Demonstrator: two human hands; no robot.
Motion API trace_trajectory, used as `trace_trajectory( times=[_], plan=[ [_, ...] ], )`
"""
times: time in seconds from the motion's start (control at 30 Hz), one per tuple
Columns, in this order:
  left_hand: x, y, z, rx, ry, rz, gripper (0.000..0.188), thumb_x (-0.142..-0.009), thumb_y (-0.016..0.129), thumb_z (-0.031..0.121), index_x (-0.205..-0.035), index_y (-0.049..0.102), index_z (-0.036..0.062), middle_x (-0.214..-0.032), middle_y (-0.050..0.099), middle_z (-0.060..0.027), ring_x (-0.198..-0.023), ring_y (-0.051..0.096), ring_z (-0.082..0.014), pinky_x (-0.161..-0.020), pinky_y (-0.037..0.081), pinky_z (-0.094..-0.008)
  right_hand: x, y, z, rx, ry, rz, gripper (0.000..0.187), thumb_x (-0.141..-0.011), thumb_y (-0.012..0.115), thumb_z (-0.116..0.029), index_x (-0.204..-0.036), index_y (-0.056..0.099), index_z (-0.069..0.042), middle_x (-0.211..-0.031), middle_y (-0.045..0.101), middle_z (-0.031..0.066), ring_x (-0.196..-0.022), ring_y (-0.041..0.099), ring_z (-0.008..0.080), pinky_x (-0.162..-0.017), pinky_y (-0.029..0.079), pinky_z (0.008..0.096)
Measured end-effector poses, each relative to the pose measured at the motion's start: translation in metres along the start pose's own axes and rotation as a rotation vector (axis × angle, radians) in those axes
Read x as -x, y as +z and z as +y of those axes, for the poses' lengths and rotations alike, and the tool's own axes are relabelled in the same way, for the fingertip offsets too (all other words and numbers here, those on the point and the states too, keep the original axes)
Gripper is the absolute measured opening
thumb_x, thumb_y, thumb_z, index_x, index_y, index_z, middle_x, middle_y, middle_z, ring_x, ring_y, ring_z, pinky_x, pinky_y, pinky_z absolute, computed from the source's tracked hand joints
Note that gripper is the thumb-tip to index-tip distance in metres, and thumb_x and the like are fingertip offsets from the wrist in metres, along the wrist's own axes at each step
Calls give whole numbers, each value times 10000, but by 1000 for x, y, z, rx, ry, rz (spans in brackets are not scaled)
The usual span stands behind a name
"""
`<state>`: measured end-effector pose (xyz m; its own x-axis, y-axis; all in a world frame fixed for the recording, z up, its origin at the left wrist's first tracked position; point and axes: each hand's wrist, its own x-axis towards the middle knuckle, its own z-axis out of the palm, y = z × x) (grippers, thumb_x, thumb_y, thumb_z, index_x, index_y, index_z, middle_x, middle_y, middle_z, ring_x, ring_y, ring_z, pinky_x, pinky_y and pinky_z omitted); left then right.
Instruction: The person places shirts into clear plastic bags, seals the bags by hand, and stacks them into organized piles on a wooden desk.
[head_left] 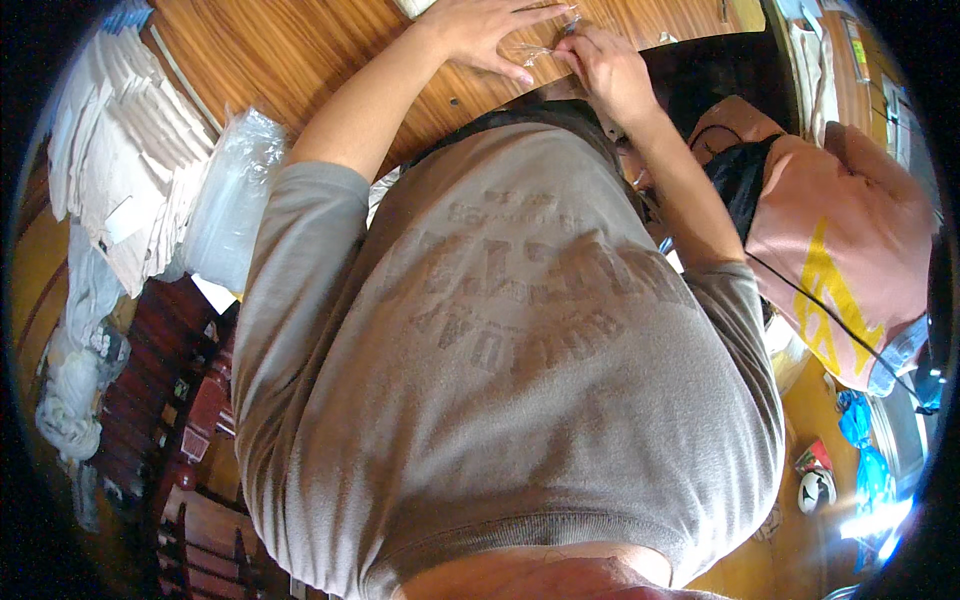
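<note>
My left hand [485,32] rests on the wood-grain table [330,55] at the top of the view, its fingers spread apart. Just to its right, my right hand [605,68] is closed in a pinch near the table's front edge. A thin, clear piece of plastic [533,52] runs from the pinched fingertips toward the left thumb and glints in the light. Its full shape is too small to make out, and part of it is hidden by the right fingers.
Left of me are a stack of white folded cloth-like sheets [130,150] and a bundle of clear plastic bags [235,200]. Dark red wooden furniture [120,385] stands below them. A pinkish-brown bag [840,240] with a yellow mark is at my right, with a black cable across it.
</note>
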<state>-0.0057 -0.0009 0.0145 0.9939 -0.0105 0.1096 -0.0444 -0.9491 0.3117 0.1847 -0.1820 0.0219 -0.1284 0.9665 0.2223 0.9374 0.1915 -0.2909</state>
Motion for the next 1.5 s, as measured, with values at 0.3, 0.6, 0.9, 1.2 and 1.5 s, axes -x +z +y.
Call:
trace_trajectory(
  times=[0.3,0.6,0.9,1.2,1.5],
  plan=[
    [0,18,-3,-187,21,91,915,-907,618,657,-1588,412,83,-1672,347,-144,-1590,210,-327,-1297,136,-498,43,-8,-7,-184,282,87,135,-885,784,-207,-969,755,-105,-967,686,81,-868,677,313,-770,564,428],
    [-6,0,-1,-13,20,53,936,-871,678,626,-1586,412,84,-1650,370,-159,-1567,261,-352,-1276,194,-513,10,6,45,-156,-206,-76,328,-862,768,-256,-1180,742,-181,-1230,659,26,-1132,626,268,-946,519,425],
    [23,-10,60,-359,-269,-13,910,-968,487,713,-1631,324,111,-1728,230,-105,-1606,158,-290,-1313,62,-491,37,-18,54,-156,-231,54,644,-846,799,-229,-1453,583,-215,-1538,503,48,-1401,484,351,-1127,442,487],
    [108,65,146,-308,-736,41,793,-854,799,390,-1545,483,162,-1637,431,-40,-1509,398,-254,-1222,315,-556,1,1,101,-61,-473,-263,743,-852,786,-248,-1539,506,-211,-1633,441,-31,-1520,387,239,-1216,344,491],
    [43,-5,72,-311,-819,602,444,-848,826,346,-1252,735,185,-1215,708,-74,-1107,675,-303,-934,533,-419,-24,-26,50,-403,-225,-273,391,-992,689,-141,-1369,631,-54,-1087,749,113,-952,722,278,-813,585,367]
  ],
)
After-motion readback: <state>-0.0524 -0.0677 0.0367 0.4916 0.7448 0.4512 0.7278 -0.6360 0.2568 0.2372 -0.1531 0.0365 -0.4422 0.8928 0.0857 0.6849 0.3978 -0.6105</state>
